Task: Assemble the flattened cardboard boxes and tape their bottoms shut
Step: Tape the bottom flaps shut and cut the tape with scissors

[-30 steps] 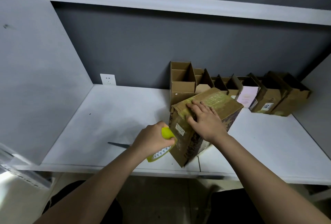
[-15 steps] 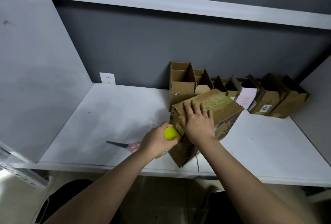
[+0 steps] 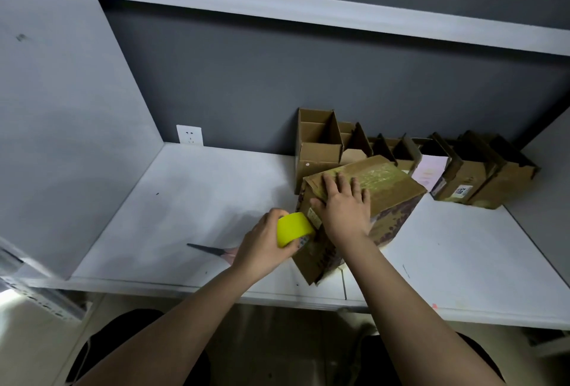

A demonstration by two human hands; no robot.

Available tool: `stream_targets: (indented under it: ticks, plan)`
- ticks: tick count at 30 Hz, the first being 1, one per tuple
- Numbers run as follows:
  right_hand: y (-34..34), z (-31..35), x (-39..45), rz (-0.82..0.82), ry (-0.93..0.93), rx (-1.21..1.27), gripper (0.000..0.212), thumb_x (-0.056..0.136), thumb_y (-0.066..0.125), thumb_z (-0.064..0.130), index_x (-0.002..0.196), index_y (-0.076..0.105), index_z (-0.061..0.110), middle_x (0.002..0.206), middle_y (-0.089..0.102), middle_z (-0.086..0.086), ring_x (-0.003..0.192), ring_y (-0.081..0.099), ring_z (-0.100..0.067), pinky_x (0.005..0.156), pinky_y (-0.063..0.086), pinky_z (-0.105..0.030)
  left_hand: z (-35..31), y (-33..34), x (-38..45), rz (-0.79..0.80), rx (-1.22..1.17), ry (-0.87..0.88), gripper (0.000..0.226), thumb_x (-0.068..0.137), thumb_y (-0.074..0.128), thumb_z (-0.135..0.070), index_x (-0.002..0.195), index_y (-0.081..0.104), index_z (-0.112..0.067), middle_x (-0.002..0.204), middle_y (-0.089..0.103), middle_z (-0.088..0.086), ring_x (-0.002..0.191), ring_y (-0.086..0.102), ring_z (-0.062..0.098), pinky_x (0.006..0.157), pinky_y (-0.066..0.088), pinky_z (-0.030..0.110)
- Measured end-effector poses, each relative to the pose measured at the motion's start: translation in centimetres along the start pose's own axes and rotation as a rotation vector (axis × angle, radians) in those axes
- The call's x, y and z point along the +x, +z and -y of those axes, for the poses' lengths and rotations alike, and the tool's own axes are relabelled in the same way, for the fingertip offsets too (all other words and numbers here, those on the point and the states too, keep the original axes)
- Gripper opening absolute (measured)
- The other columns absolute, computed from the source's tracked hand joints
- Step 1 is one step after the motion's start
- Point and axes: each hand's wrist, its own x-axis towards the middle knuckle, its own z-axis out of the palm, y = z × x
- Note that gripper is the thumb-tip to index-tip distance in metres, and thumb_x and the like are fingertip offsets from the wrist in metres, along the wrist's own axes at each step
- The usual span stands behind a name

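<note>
Two hands on one box, mid-frame, taping its bottom shut.

My right hand point(image 3: 345, 209) lies flat with fingers spread on the upturned bottom of the cardboard box point(image 3: 391, 197), which tilts on the white table point(image 3: 185, 209); I judge this pins the flaps while tape runs over the near edge. My left hand point(image 3: 262, 246) curls its grip round the smooth yellow tape roll point(image 3: 291, 228), pressed against the box's side. Scissors point(image 3: 209, 250) lie just left of my wrist, within reach. Finished matte-brown boxes point(image 3: 462, 182) line the back wall, upper right.
</note>
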Motion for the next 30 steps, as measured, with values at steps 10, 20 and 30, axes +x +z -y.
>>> stream_targets:
  ticks: [10,20,30]
  plan:
    - [-0.4,-1.2,-0.2,0.105,-0.074,-0.04,0.063,0.102,0.025,0.049,0.154,-0.001,0.024,0.162,-0.006,-0.005,0.148,-0.006,-0.03,0.118,0.003,-0.046,0.3,-0.1,0.4,0.109,0.019,-0.012,0.063,0.084,0.066,-0.044,0.135,0.035,-0.026,0.125,0.055,0.001,0.107,0.056,0.022,0.083,0.052,0.039]
    - [-3.2,0.5,-0.5,-0.15,-0.077,0.214,0.043,0.094,0.049,0.036,0.131,0.05,0.013,0.139,0.044,-0.012,0.133,0.035,-0.032,0.107,0.027,-0.045,2.8,-6.6,0.8,-0.124,0.19,-0.063,0.019,0.092,0.053,-0.033,0.106,0.059,-0.022,0.1,0.066,-0.003,0.09,0.063,0.019,0.076,0.048,0.03]
    - [4.6,13.7,-2.4,0.132,-0.559,-0.067,0.027,0.095,0.047,0.014,0.121,0.056,0.011,0.122,0.059,-0.012,0.112,0.058,-0.033,0.084,0.047,-0.034,9.7,-12.0,-1.7,-0.014,0.867,-0.072,0.028,0.097,0.042,-0.036,0.103,0.059,-0.015,0.088,0.066,0.0,0.071,0.062,0.015,0.066,0.049,0.025]
